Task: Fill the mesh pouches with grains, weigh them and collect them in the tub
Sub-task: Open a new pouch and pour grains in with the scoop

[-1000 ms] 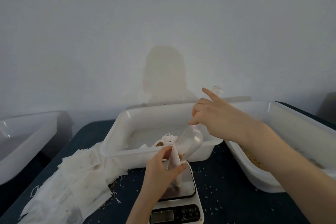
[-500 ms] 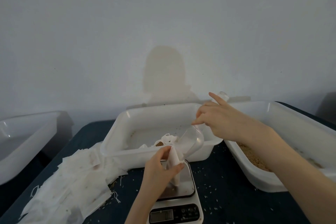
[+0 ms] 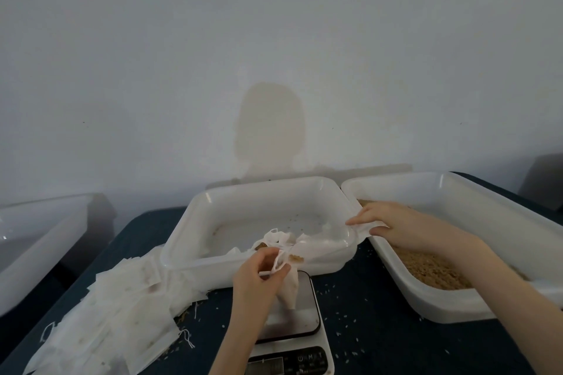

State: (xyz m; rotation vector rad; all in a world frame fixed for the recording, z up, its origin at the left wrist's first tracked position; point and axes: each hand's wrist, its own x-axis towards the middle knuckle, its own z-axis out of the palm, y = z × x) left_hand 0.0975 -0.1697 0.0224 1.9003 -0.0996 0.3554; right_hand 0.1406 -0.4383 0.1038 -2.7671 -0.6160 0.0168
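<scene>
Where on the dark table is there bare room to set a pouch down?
Bare cloth, grain-flecked, lies between the scale and the grain tub, toward the near edge. Left of the scale, the empty pouch pile covers the table. The left hand holds a pouch on the scale plate.

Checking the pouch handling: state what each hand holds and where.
Left hand pinches the mesh pouch at its open top, over the scale. Right hand's grip cannot be told.
</scene>
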